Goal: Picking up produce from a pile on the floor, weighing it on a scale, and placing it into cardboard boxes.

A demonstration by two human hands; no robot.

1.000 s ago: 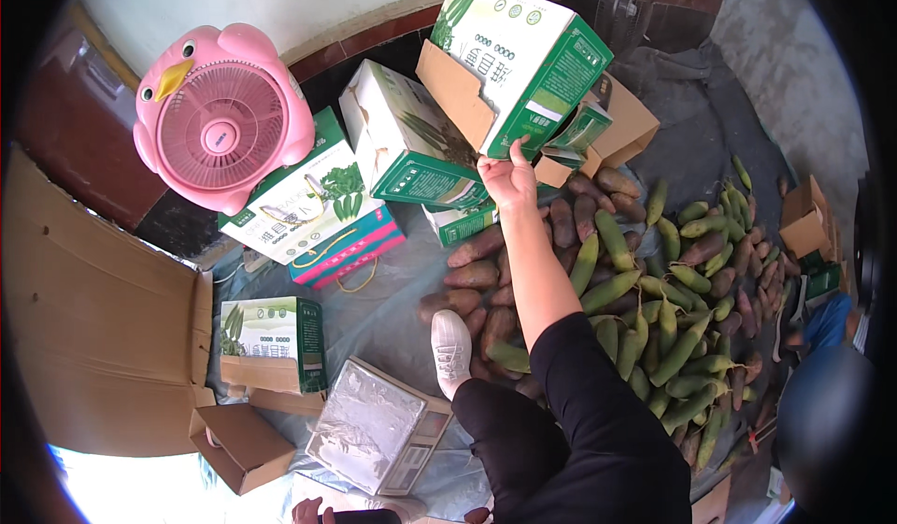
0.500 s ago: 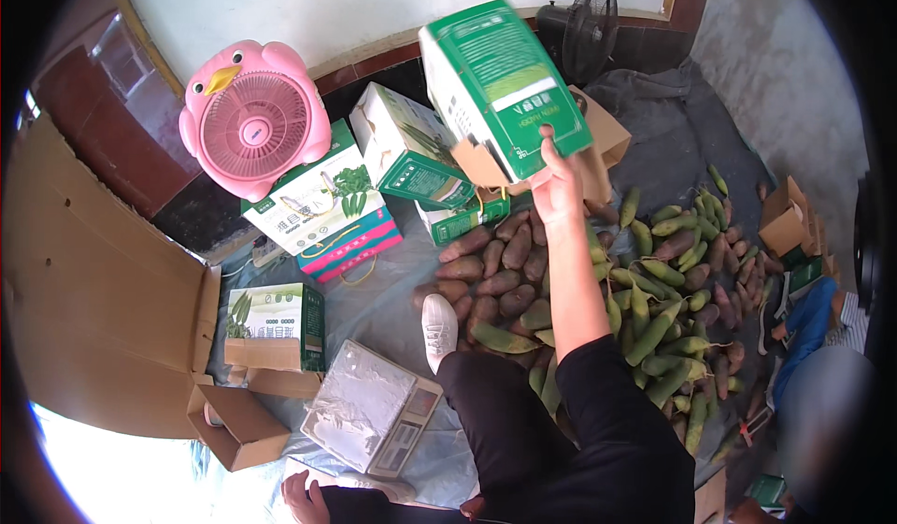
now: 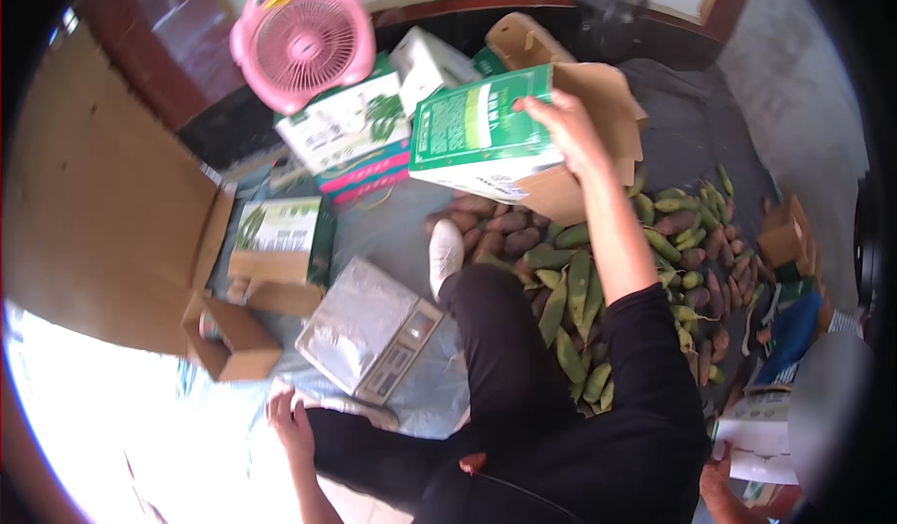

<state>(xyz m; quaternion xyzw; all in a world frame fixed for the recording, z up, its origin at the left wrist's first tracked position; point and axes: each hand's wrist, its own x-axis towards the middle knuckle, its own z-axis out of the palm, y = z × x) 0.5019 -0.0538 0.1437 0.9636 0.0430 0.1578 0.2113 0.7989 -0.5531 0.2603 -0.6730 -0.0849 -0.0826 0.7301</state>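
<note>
My right hand (image 3: pixel 570 132) grips a green-and-white cardboard carton (image 3: pixel 481 118) by its green side, the thumb at a hole in the panel. Tilted in the air over the produce, the carton has brown flaps (image 3: pixel 603 104) spread open at its right end. Beneath it lie reddish-brown tubers (image 3: pixel 509 230) and long green radishes (image 3: pixel 579 295). Low on the left, my left hand (image 3: pixel 292 426) is beside my knee with loosely spread fingers and nothing in it. The silver-topped weighing scale (image 3: pixel 360 323) stands just beyond that hand.
A pink fan (image 3: pixel 304 43) sits atop stacked cartons (image 3: pixel 341 122). Another carton (image 3: pixel 276 239) and a small open brown box (image 3: pixel 234 337) are left of the scale. A large cardboard sheet (image 3: pixel 103 188) stands far left. At right, another person's hand (image 3: pixel 718 487) holds a white box (image 3: pixel 757 435).
My right hand has swung the carton lower and turned it, so its open flaps now point right. My left hand has moved up in the picture. The view has tilted downward.
</note>
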